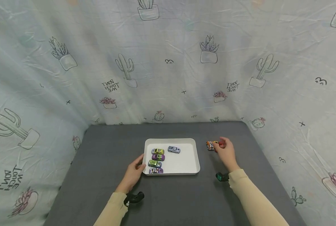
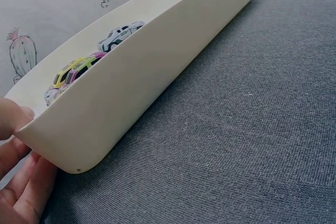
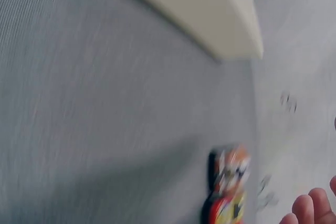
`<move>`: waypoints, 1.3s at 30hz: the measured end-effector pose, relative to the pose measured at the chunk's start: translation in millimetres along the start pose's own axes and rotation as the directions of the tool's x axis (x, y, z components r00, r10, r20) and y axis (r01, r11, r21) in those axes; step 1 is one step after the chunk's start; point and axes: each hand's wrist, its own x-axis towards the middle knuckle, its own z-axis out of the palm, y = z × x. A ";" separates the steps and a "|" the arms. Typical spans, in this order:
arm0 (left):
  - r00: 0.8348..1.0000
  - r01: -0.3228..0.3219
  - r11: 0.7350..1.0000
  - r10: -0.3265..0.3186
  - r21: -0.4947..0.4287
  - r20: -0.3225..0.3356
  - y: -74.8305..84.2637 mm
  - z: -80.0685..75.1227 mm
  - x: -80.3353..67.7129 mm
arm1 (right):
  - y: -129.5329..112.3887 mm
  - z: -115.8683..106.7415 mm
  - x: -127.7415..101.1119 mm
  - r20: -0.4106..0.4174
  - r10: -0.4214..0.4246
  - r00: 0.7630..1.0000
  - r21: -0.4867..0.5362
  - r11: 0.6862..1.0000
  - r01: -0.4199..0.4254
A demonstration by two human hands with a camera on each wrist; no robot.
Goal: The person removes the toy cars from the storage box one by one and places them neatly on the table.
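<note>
Sitting right of centre in the head view, on the grey cloth beside the white tray, is an orange toy car with red and yellow markings and dark wheels; the right wrist view shows it blurred, low and right of middle. The right hand is at the car's right end, its fingers bent toward the car; whether they pinch it or only touch it I cannot tell.

The left hand rests against the tray's near left corner, thumb on the rim and fingers lying straight and relaxed along the outer wall. Inside the tray, a yellow car, a purple car, a green car and a purple-and-white car line up along the left side, with a silver car apart near the upper middle.

The grey felt table fills the lower half of the head view. Pale cactus-print cloth, printed with potted plants and mirrored lettering, hangs behind and on both sides.
</note>
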 end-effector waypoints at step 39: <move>1.000 -0.028 0.999 0.028 -0.030 -0.001 0.5 0.4 -2.3 | -70.5 127.9 -28.8 0.371 0.072 0.926 0.108 0.987 -0.121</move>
